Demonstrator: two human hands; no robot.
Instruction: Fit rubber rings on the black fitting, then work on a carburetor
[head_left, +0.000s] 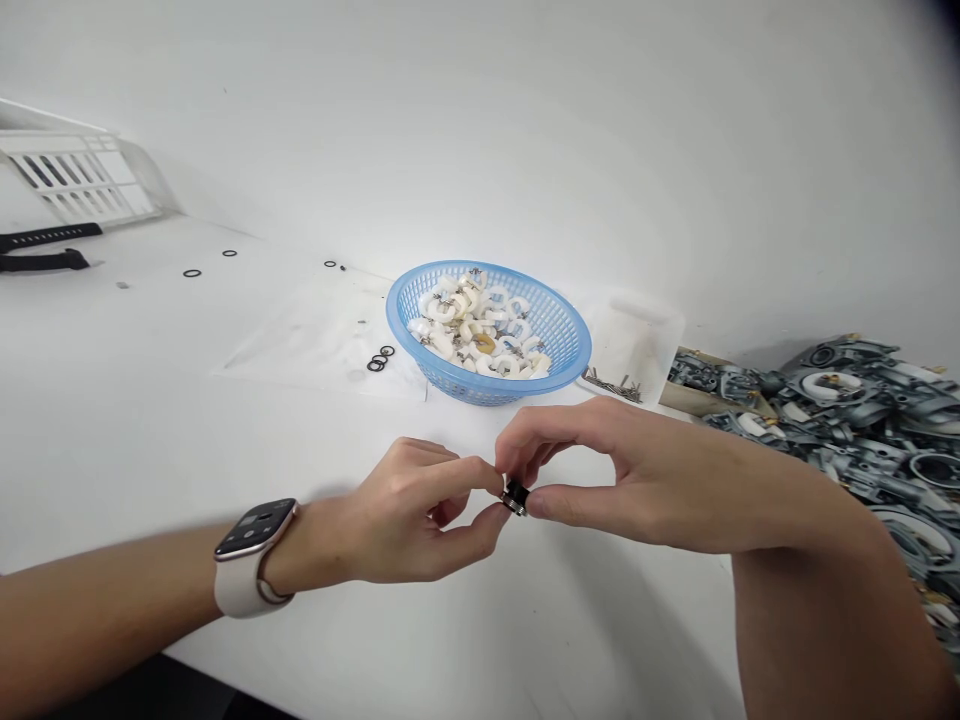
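Observation:
My left hand (420, 510) and my right hand (637, 475) meet low over the white table (150, 400), fingertips pinched together on a small black and metal part (516, 496). Thumb and forefinger of each hand close on it from either side. A pale smartwatch (251, 555) sits on my left wrist. Just beyond the hands stands a blue plastic basket (559, 345) filled with several white ring-shaped parts (476, 325).
Small black O-rings (379, 359) lie on a clear plastic sheet left of the basket, with more rings (192, 272) farther left. Thin metal pins (611, 383) lie right of the basket. A heap of grey metal castings (862, 410) fills the right. A white crate (75, 175) stands far left.

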